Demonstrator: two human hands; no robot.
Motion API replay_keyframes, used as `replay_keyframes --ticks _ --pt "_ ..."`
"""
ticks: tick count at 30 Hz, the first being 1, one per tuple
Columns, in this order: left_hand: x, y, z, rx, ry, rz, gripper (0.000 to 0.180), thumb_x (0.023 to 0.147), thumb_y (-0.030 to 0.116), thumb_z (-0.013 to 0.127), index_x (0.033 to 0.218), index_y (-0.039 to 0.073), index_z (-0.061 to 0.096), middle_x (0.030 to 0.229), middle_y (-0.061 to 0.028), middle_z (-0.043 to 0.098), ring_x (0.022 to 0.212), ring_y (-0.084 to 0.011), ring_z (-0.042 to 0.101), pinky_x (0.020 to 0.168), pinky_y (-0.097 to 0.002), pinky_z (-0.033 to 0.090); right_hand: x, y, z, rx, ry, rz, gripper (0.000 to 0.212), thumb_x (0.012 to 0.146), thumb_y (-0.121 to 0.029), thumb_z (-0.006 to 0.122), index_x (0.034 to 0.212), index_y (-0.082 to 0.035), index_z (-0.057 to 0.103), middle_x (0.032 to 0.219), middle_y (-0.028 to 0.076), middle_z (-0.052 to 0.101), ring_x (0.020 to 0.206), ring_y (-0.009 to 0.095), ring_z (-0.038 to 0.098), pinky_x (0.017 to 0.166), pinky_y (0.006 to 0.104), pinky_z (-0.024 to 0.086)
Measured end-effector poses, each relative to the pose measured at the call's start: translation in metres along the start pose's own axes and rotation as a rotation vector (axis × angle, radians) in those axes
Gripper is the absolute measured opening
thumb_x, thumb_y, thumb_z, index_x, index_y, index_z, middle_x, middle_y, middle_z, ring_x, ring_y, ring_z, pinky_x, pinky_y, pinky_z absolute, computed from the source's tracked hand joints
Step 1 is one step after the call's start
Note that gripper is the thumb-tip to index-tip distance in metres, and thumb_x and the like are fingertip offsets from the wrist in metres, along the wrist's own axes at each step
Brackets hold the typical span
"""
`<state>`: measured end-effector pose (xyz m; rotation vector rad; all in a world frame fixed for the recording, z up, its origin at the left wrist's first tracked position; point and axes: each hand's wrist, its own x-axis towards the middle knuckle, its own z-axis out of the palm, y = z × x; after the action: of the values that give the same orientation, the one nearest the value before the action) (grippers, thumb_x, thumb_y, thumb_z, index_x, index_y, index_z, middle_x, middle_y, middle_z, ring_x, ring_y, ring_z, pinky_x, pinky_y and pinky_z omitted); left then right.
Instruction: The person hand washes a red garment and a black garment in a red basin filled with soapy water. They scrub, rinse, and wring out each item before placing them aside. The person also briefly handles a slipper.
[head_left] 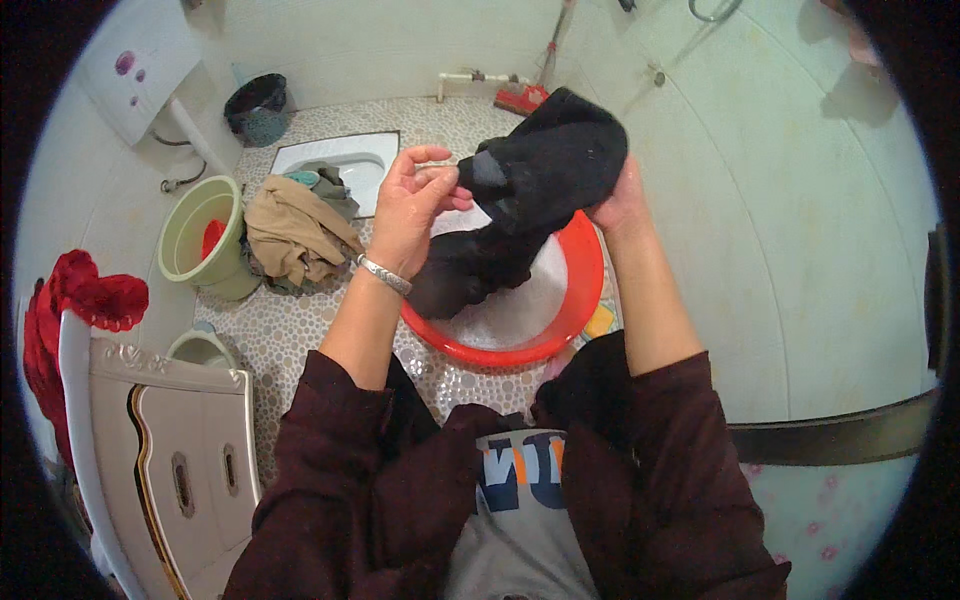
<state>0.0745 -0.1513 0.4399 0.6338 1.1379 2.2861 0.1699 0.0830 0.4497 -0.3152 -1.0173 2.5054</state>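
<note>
A dark, bunched black garment (560, 150) is raised over a red basin (590, 270), its lower part hanging down into the basin. My right hand (622, 205) grips the garment's right side, with its fingers partly hidden behind the cloth. Beside a grey patch on the garment is my left hand (415, 200), its thumb and fingertips drawn together in a pinch. Whatever sits between those fingertips is too small to make out. Whitish, sudsy water (545, 300) shows inside the basin.
Left of the basin, tan and dark clothes (300, 230) lie heaped beside a green bucket (235, 210). Behind are a squat toilet (375, 150), a black-lined bin (258, 110) and a red broom (522, 98). A cabinet (200, 410) stands at the near left, with red cloth (100, 295) above it.
</note>
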Motion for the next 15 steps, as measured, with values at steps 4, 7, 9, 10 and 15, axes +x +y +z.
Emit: replay_keyframes --ticks 4,7,9,10,15 --pt "0.011 -0.065 -0.061 0.337 0.26 -0.251 0.024 0.084 0.008 0.061 0.105 0.004 0.052 0.086 -0.0051 0.063 0.069 -0.0126 0.06 0.063 -0.0264 0.051 0.004 0.03 -0.078 -0.708 0.404 0.343 0.045 0.088 -0.042 0.048 0.106 -0.003 0.06 0.099 0.013 0.063 0.089 0.024 0.062 0.071 0.038 0.053" --pt "0.004 -0.116 -0.118 0.492 0.431 -0.367 0.02 0.082 0.006 0.061 0.101 0.006 0.056 0.088 -0.0044 0.064 0.069 -0.0118 0.059 0.061 -0.0264 0.051 -0.001 0.069 -0.14 -1.12 0.549 0.501 0.052 0.086 -0.044 0.051 0.107 0.002 0.058 0.095 0.014 0.063 0.086 0.023 0.063 0.066 0.0375 0.054" --pt "0.006 -0.14 -0.145 0.626 0.453 -0.471 0.021 0.081 0.007 0.061 0.101 0.006 0.057 0.088 -0.005 0.064 0.071 -0.0139 0.06 0.063 -0.0289 0.051 0.002 0.085 -0.184 -1.396 0.425 0.629 0.053 0.084 -0.043 0.052 0.107 0.004 0.057 0.098 0.019 0.063 0.086 0.028 0.063 0.07 0.0413 0.053" --pt "0.006 -0.149 -0.154 0.693 0.467 -0.528 0.021 0.08 0.008 0.061 0.101 0.006 0.058 0.088 -0.0053 0.064 0.071 -0.015 0.06 0.064 -0.0302 0.051 0.004 0.098 -0.204 -1.646 0.289 0.595 0.052 0.084 -0.043 0.054 0.108 0.003 0.057 0.101 0.02 0.062 0.088 0.03 0.063 0.075 0.0433 0.051" --pt "0.014 -0.179 -0.164 1.442 0.093 -0.228 0.04 0.076 0.024 0.066 0.112 0.011 0.055 0.11 -0.0165 0.056 0.102 -0.0328 0.054 0.083 -0.0445 0.046 0.007 0.161 -0.208 -2.017 0.088 0.347 0.066 0.074 -0.048 0.066 0.13 -0.019 0.046 0.13 0.016 0.046 0.12 0.039 0.042 0.1 0.0576 0.029"
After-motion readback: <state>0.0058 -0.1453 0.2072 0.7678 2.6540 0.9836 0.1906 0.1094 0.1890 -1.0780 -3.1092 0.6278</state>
